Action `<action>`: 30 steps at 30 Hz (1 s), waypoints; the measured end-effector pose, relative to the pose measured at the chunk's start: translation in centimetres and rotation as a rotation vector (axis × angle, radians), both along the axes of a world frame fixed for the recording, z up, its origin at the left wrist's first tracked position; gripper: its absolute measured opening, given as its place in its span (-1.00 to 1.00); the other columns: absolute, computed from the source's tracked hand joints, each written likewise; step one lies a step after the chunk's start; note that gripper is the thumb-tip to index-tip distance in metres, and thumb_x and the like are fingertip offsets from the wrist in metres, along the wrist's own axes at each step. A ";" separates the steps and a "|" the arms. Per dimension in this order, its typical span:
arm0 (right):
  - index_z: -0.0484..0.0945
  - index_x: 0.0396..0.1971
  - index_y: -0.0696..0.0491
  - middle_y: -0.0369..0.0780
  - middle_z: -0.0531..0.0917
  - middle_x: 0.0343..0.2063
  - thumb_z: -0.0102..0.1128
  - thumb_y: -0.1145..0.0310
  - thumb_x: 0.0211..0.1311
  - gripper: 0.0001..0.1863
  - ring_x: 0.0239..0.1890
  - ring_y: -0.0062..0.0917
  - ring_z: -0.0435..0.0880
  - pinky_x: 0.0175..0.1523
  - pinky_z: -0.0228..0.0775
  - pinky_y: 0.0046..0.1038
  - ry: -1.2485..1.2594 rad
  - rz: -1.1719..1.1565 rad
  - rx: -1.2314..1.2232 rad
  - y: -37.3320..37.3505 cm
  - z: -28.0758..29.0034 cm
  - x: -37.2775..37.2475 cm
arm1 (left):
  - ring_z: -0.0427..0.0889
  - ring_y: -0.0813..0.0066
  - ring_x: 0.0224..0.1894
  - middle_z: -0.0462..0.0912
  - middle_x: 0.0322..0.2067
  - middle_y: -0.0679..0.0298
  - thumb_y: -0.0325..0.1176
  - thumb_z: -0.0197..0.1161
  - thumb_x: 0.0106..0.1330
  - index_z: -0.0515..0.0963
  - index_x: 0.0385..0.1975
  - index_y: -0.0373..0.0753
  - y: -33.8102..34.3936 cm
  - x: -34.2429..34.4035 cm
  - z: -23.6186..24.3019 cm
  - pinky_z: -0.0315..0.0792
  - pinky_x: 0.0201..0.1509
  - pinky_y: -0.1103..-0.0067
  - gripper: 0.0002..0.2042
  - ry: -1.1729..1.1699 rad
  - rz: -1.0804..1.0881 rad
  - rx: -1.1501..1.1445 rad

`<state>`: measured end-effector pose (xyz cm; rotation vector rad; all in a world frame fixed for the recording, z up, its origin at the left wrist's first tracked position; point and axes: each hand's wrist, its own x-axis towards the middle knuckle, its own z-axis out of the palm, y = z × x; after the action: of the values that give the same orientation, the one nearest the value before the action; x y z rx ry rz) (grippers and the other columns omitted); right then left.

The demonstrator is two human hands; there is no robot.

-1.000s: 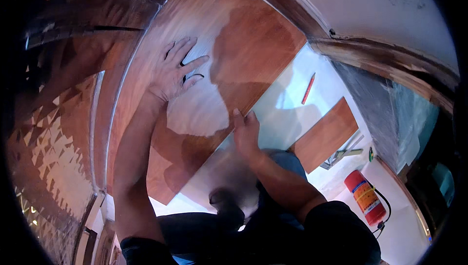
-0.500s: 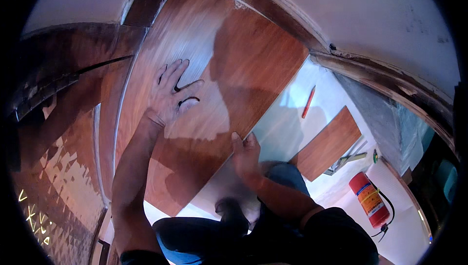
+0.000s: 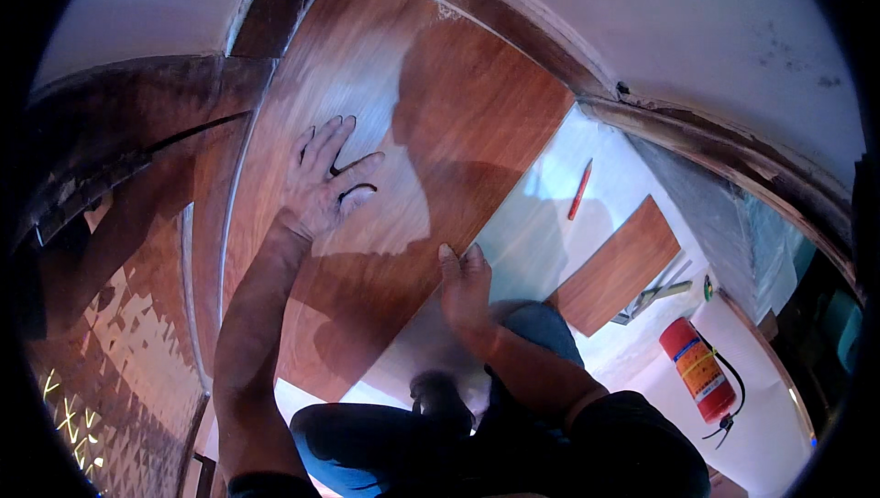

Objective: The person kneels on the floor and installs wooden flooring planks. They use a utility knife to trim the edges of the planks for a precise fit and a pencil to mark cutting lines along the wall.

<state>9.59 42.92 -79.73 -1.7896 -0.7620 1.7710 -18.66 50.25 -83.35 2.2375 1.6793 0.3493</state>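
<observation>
A wide reddish-brown wood-grain floorboard (image 3: 495,109) lies on the floor in front of me, its right edge running diagonally. My left hand (image 3: 316,182) is pressed flat on its surface with the fingers spread; a dark curved line shows beside the thumb. At the board's right edge is my right hand (image 3: 466,287), fingers curled and the thumb tip touching the edge. The undersides of those fingers are hidden. My shadow falls across much of the board.
A red pencil-like stick (image 3: 580,189) and a short wood-grain offcut (image 3: 619,264) lie on the pale floor to the right. A metal square-like tool (image 3: 665,293) is partly under the offcut. Farther right lies a red fire extinguisher (image 3: 698,372). Dark wooden trim (image 3: 513,12) borders the far side.
Both hands keep nearly the same places on the board. The view has shifted slightly.
</observation>
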 end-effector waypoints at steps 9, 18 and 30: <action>0.53 -0.04 0.20 -0.19 0.69 -0.26 0.14 0.29 0.53 -0.74 -0.23 -0.51 0.60 -0.08 0.48 -0.35 -0.171 0.108 0.066 0.9 0.5 -0.3 | 0.18 0.03 0.53 0.21 0.52 0.08 0.08 0.21 0.37 0.59 0.27 0.26 -0.3 0.1 -0.2 -0.06 0.57 0.07 -0.54 -0.021 0.007 -0.026; 0.61 -0.15 0.24 0.10 0.73 -0.29 0.14 0.19 0.52 -0.65 -0.24 -0.05 0.71 -0.04 0.54 -0.17 -0.382 0.565 0.045 4.5 2.0 1.7 | 0.17 0.05 0.54 0.19 0.53 0.08 -0.07 0.28 0.30 0.59 0.26 0.26 -0.3 0.1 -0.6 -0.08 0.58 0.08 -0.52 -0.033 0.006 -0.010; 0.69 -0.36 0.21 0.10 0.71 -0.50 0.12 -0.19 0.44 -0.35 -0.38 0.03 0.75 -0.23 0.62 -0.08 -0.691 0.999 0.134 6.2 1.3 3.2 | 0.24 -0.05 0.50 0.31 0.47 0.01 0.02 0.13 0.49 0.65 0.22 0.19 -0.1 0.7 -0.1 0.02 0.54 0.06 -0.62 0.022 -0.004 0.032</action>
<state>12.80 49.12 -78.42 -2.0964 -2.2996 1.4638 -17.96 50.11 -83.44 2.2748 1.6922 0.3538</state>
